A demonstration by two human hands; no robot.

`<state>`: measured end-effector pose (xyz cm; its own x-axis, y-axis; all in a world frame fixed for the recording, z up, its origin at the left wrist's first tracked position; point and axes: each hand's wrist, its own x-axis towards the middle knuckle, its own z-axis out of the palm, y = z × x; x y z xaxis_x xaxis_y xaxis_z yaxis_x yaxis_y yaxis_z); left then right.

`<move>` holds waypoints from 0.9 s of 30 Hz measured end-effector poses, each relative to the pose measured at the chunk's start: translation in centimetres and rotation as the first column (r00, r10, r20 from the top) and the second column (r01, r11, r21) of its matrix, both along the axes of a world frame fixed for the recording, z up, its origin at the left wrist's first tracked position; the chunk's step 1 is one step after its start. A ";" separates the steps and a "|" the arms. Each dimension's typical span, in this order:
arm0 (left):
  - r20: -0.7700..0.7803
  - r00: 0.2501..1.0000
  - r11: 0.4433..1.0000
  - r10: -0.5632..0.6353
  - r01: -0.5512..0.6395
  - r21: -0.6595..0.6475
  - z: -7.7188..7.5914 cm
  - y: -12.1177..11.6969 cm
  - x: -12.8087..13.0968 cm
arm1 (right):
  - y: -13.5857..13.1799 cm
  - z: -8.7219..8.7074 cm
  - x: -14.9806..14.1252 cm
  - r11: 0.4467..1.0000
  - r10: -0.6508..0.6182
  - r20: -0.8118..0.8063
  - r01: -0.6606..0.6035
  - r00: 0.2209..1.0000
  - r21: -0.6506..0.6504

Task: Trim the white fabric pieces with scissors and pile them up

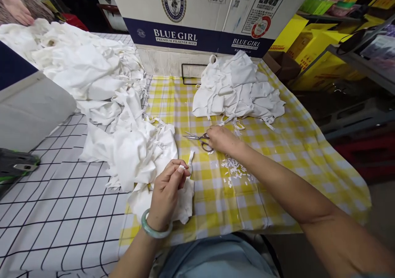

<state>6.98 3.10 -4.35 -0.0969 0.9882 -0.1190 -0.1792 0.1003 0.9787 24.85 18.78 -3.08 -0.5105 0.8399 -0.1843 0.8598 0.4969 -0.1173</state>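
My left hand (pixel 170 184), with a pale green bangle at the wrist, is closed in a pinch on the end of a white strap (pixel 182 168). Below that hand lies part of a white cloth piece (pixel 185 202), and a short strap end stands out just beyond the fingers. My right hand (pixel 222 139) is closed at the handles of a small pair of scissors (pixel 196 137), whose blades point left over the yellow checked cloth. One finger loop shows outside the hand; the fingertips are partly hidden. Small white clippings (pixel 235 171) lie scattered below my right forearm.
A heap of white cloth pieces (pixel 92 68) spreads along the left; another pile (pixel 237 90) sits at the back right. A large carton (pixel 197 31) stands behind, and a second box (pixel 27 101) is at left. Another person's hand (pixel 18 8) rests at the far left heap.
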 end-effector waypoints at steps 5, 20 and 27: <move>0.027 0.999 0.994 -0.028 0.030 -0.109 -0.9 0.1 0.0 | -0.1 0.0 1.7 0.998 -0.064 0.025 0.064 0.998 0.008; -0.051 0.999 0.993 -0.012 0.006 -0.116 -2.9 2.0 1.5 | 0.7 -0.8 1.4 0.999 -0.022 -0.092 0.019 0.995 -0.035; -0.509 0.854 0.994 0.112 -0.106 0.041 -1.9 1.8 1.9 | -5.3 0.2 2.6 0.987 -0.145 -0.414 0.106 0.899 -0.117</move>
<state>8.89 4.89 -6.25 -0.2482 0.9686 -0.0123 0.3354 0.0978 0.9370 27.46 13.51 -2.88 -0.4485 0.8922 -0.0536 0.7754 0.3585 -0.5199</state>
